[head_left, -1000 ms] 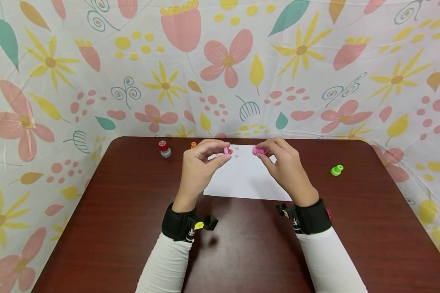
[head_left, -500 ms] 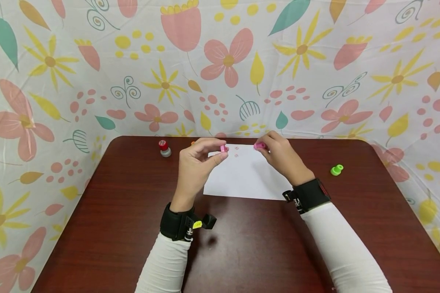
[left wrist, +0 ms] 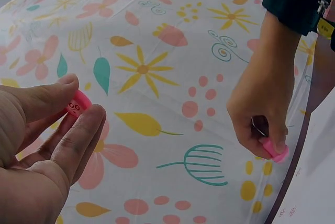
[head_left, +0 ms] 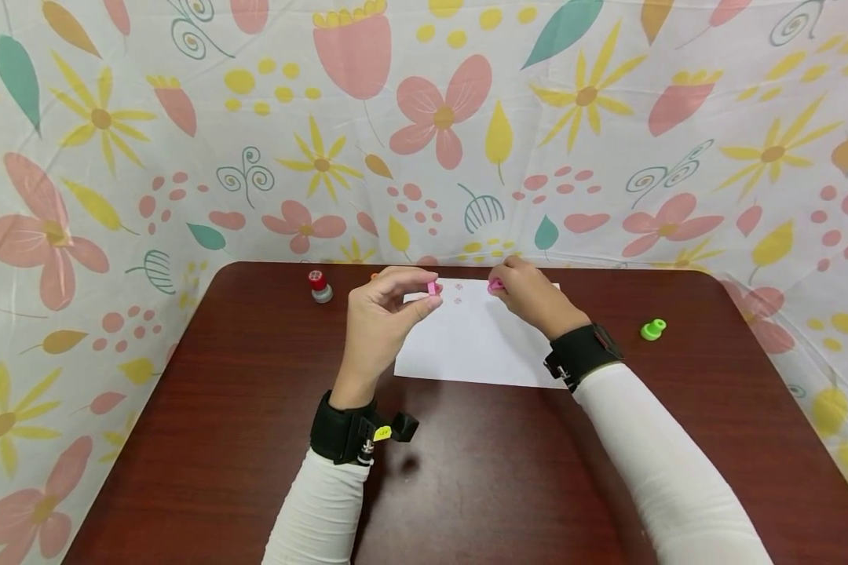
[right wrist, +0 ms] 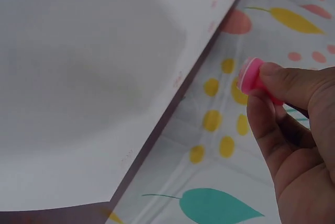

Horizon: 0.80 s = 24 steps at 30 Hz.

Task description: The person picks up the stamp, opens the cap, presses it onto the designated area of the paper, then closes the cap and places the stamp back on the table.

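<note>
A small pink stamp cap (left wrist: 78, 103) is pinched between the thumb and fingertips of my left hand (head_left: 380, 322), raised over the paper's left side in the head view. My right hand (head_left: 533, 294) grips a pink stamp (right wrist: 253, 76) by its handle, near the far edge of the white paper (head_left: 473, 345). In the right wrist view the stamp lies tilted, its pale face turned towards the paper. A few faint red prints (head_left: 458, 294) mark the sheet between the two hands. Part of the paper's far left is hidden behind my left hand.
A red stamp with a grey base (head_left: 319, 286) stands at the back left of the brown table (head_left: 254, 439). On the right is a lime green stamp (head_left: 653, 329). Something orange (head_left: 374, 276) peeks out behind my left hand. A flowered cloth (head_left: 572, 196) hangs behind the table.
My right hand has turned, its knuckles now uppermost, and moved with the stamp to the paper's far edge. The left hand has shifted slightly left, still holding the cap.
</note>
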### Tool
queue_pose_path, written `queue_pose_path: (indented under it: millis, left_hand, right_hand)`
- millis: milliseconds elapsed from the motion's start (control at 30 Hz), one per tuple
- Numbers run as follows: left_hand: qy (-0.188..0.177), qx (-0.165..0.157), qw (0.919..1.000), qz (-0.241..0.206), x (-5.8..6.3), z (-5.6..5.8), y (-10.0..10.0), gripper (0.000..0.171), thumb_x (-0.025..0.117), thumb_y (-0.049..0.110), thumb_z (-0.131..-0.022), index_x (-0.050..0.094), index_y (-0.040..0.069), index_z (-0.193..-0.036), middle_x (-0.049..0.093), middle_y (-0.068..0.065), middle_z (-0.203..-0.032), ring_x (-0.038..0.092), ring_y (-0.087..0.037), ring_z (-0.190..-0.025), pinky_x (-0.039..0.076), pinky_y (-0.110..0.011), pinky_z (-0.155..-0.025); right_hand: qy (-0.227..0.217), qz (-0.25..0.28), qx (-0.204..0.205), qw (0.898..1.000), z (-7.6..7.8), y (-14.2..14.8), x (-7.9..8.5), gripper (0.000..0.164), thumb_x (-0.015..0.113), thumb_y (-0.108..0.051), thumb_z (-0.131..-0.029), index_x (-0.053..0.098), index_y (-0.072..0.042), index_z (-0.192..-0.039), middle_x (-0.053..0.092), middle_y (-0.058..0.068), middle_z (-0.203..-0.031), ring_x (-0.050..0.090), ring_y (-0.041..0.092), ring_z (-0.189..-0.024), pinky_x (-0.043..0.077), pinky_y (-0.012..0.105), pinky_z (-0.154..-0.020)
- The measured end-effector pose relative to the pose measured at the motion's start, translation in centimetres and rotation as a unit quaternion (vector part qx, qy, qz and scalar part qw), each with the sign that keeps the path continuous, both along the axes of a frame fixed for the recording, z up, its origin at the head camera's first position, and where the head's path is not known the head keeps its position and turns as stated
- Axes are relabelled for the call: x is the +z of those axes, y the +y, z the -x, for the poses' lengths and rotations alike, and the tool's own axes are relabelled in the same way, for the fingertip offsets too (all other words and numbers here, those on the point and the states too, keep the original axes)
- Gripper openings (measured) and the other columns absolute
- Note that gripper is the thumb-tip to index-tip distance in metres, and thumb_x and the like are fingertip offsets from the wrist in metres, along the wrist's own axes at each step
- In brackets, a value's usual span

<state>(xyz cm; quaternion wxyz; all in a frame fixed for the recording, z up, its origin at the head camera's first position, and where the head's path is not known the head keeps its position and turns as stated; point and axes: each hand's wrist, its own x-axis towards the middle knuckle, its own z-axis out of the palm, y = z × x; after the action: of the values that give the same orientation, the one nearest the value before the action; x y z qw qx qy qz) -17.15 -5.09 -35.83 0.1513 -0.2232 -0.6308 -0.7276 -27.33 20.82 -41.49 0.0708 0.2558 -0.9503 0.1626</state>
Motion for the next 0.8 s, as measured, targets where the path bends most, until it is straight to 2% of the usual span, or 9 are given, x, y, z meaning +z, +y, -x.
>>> queue_pose_path:
  millis: [267, 433, 800]
  left_hand:
    - [0.0, -0.001, 0.9999, -0.011, 0.1, 0.1, 0.0, 0.027, 0.08, -0.011, -0.082, 0.074, -0.01, -0.108, 0.069, -0.022, -0.114, 0.073, -0.017, -0.097, 0.064, -0.032, -0.083]
    - [-0.003, -0.002, 0.9999, -0.012, 0.0, 0.1, 0.0, 0.027, 0.08, -0.011, -0.082, 0.074, -0.01, -0.109, 0.069, -0.022, -0.114, 0.073, -0.018, -0.097, 0.064, -0.033, -0.083]
    - [-0.006, -0.006, 1.0, -0.003, -0.2, 0.2, 0.1, 0.027, 0.08, -0.009, -0.083, 0.075, -0.009, -0.109, 0.069, -0.02, -0.115, 0.072, -0.018, -0.097, 0.064, -0.034, -0.084]
  right_hand:
    - [-0.012, -0.038, 0.013, 0.999, 1.2, -0.1, -0.9, 0.006, 0.069, -0.002, -0.097, 0.07, 0.003, -0.1, 0.063, 0.017, -0.094, 0.062, 0.029, -0.091, 0.057, 0.038, -0.076]
    - [-0.013, -0.065, 0.005, 0.998, 1.8, -0.2, -1.5, 0.005, 0.067, -0.001, -0.097, 0.07, 0.003, -0.098, 0.063, 0.017, -0.093, 0.062, 0.029, -0.088, 0.056, 0.038, -0.074]
    - [-0.045, -0.102, -0.011, 0.994, 2.1, -0.2, -2.3, 0.013, 0.064, -0.002, -0.1, 0.07, 0.004, -0.109, 0.063, 0.021, -0.103, 0.066, 0.032, -0.093, 0.057, 0.04, -0.074]
